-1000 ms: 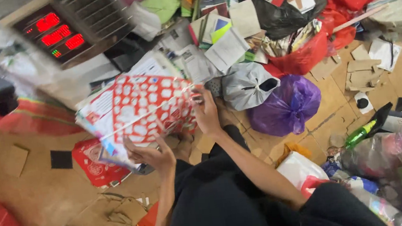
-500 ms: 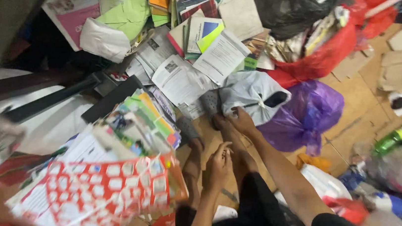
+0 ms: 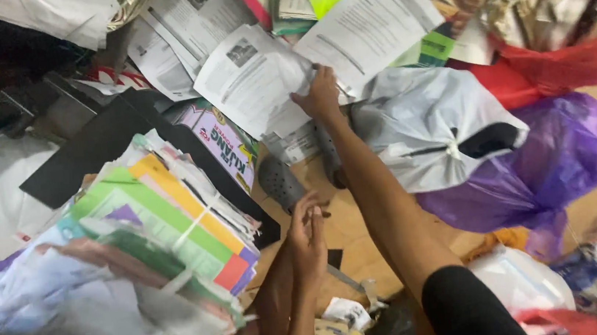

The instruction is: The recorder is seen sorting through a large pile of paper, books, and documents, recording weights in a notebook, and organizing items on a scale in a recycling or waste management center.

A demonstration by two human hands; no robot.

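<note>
My right hand (image 3: 320, 95) reaches forward on an outstretched arm, its fingers closed on the edge of a white printed sheet (image 3: 252, 80) in a heap of loose papers. Another printed sheet (image 3: 372, 23) lies just right of that hand. My left hand (image 3: 308, 234) hovers lower, holding nothing, fingers straight and slightly apart. It sits beside a grey perforated clog (image 3: 279, 183) on the brown floor. A second clog is partly hidden behind my right forearm.
A tied bundle of coloured papers (image 3: 170, 210) fills the lower left, over a black board (image 3: 104, 143). A knotted white plastic bag (image 3: 434, 124), a purple bag (image 3: 563, 154) and a red bag (image 3: 568, 58) crowd the right. Small cartons lie near my knees.
The red-and-white patterned bundle I held is out of my hands and out of view. My right hand has stretched forward onto the white sheet; the left has dropped near the clog.
</note>
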